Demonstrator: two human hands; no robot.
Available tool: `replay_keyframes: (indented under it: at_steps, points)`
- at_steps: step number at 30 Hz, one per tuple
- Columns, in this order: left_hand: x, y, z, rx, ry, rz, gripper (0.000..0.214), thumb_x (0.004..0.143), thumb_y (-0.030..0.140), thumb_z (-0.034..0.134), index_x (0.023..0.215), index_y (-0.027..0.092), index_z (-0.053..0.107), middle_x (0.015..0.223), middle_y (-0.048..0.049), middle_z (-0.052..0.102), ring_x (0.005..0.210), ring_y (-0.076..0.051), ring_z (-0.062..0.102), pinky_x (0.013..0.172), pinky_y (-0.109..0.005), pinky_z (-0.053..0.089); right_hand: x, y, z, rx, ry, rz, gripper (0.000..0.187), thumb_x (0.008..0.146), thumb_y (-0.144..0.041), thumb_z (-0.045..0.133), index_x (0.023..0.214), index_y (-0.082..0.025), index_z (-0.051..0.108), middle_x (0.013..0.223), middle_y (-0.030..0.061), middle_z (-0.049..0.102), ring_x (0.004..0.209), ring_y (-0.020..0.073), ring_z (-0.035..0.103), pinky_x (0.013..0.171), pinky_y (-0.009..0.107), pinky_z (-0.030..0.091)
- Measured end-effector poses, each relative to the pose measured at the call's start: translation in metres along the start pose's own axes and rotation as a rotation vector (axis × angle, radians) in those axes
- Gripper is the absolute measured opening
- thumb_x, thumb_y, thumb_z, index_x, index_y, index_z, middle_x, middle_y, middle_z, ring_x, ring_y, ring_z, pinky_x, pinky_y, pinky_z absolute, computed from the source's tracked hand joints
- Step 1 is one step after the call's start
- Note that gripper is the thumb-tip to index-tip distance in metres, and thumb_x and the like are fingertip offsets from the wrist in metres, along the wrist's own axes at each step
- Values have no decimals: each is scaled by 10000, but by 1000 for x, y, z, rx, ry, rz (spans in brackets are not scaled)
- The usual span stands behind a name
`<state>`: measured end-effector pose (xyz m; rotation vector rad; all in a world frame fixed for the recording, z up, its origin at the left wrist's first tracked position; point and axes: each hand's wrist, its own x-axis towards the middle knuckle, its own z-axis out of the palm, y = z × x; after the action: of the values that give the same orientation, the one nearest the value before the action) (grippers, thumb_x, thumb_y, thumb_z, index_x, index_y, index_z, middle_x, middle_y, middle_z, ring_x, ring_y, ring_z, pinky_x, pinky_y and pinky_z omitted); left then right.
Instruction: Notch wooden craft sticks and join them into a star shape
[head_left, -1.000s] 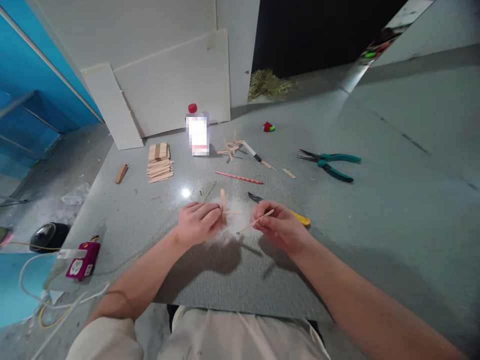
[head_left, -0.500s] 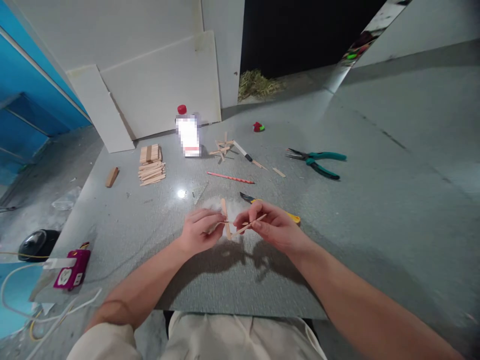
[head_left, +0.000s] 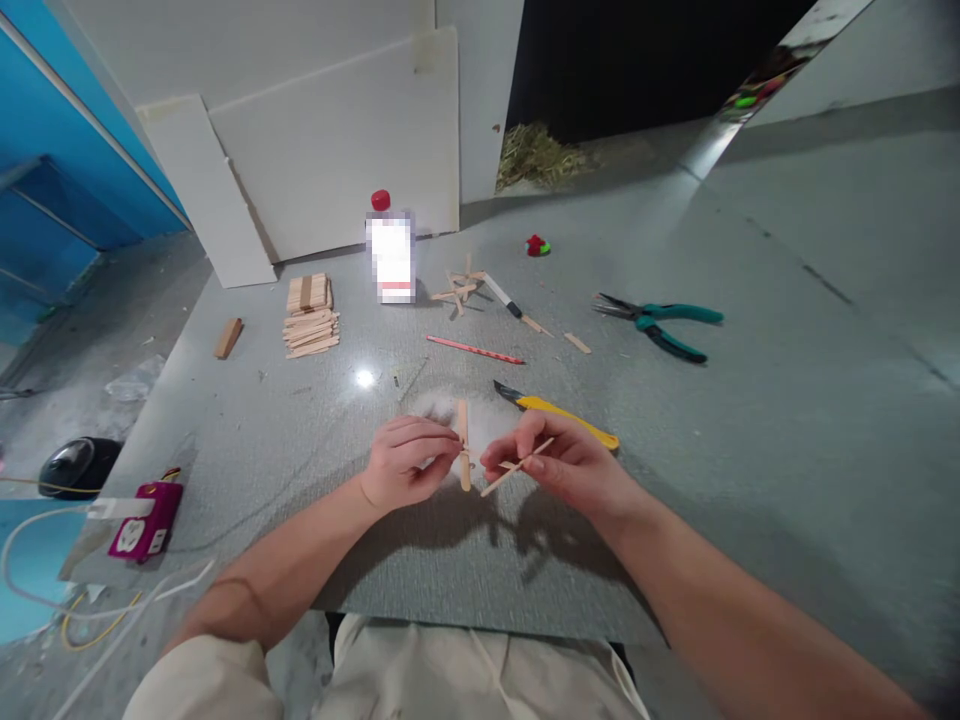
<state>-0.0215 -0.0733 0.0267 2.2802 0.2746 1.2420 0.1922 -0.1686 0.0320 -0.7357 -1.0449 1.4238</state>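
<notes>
My left hand [head_left: 405, 462] is closed in a pinch on an upright wooden craft stick [head_left: 464, 446] held just above the grey board [head_left: 300, 430]. My right hand [head_left: 566, 465] is closed on a thinner slanted wooden stick [head_left: 525, 466], whose lower end reaches toward the upright one. The two hands nearly meet at the centre. A yellow-handled utility knife [head_left: 559, 411] lies right behind my right hand. A white smear on the board shows behind the sticks.
Farther back lie a red pencil [head_left: 475, 351], a stack of craft sticks [head_left: 310, 317], a red-capped bottle [head_left: 392, 256], a small stick assembly [head_left: 459, 290], a black-handled knife [head_left: 505, 301] and teal pliers [head_left: 664, 327]. A magenta box [head_left: 145, 523] and cables sit at the left edge.
Both hands have drawn a little nearer to me with the sticks. The yellow knife, earlier partly covered by my right hand, now shows in full.
</notes>
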Motion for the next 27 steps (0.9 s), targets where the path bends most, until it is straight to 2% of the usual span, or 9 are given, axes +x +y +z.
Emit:
replay_keyframes:
  at_steps: [3, 6, 9, 11, 13, 18, 23, 27]
  points:
    - [-2, 0, 1, -75, -13, -129, 114, 896, 141, 670, 950, 211, 743, 907, -65, 796, 830, -159, 757, 757, -291, 602, 2, 1, 4, -71, 84, -73, 332, 842, -507, 794, 790, -224, 629, 945, 82, 806, 739, 203, 773, 672, 353, 650]
    - [-5, -2, 4, -180, -12, -290, 100, 943, 240, 665, 921, 191, 750, 907, -80, 791, 819, -153, 751, 737, -278, 605, 0, 6, 6, -166, 254, -229, 272, 871, -490, 771, 817, -256, 643, 963, 35, 786, 644, 136, 709, 535, 256, 569]
    - [-10, -9, 10, -301, -3, -437, 258, 945, 412, 683, 888, 168, 747, 873, -89, 781, 788, -155, 747, 700, -266, 602, -8, 9, 8, -325, 432, -414, 82, 883, -322, 785, 877, -305, 705, 854, -8, 742, 676, 117, 668, 524, 222, 505]
    - [-14, -13, 16, -374, 4, -511, 367, 924, 510, 690, 880, 149, 743, 859, -96, 775, 754, -155, 738, 662, -263, 596, -16, 8, 13, -466, 488, -510, 171, 837, -179, 806, 924, -314, 749, 793, -8, 728, 647, 125, 645, 535, 249, 502]
    - [-17, -16, 20, -437, -1, -559, 403, 908, 535, 704, 889, 134, 738, 859, -90, 769, 736, -150, 730, 654, -268, 597, -21, 4, 21, -599, 491, -576, 275, 793, -93, 803, 956, -312, 770, 750, -11, 727, 577, 133, 626, 522, 282, 509]
    - [-24, -18, 24, -545, -58, -595, 333, 925, 450, 720, 957, 119, 697, 906, -46, 739, 782, -136, 712, 717, -298, 621, -19, -9, 38, -819, 476, -665, 337, 772, -56, 779, 952, -340, 763, 836, -2, 781, 675, 199, 728, 612, 343, 616]
    - [-29, -19, 23, -583, -91, -582, 244, 955, 362, 691, 994, 122, 674, 970, -40, 713, 853, -144, 699, 775, -320, 619, -13, -15, 40, -891, 431, -660, 278, 834, -89, 742, 963, -336, 728, 830, -3, 784, 652, 181, 736, 550, 295, 610]
    - [-29, -19, 22, -579, -88, -580, 233, 955, 352, 692, 997, 123, 675, 984, -42, 711, 863, -145, 696, 777, -318, 617, -13, -16, 39, -914, 400, -684, 266, 839, -83, 731, 950, -324, 718, 835, 3, 784, 670, 180, 748, 580, 291, 624]
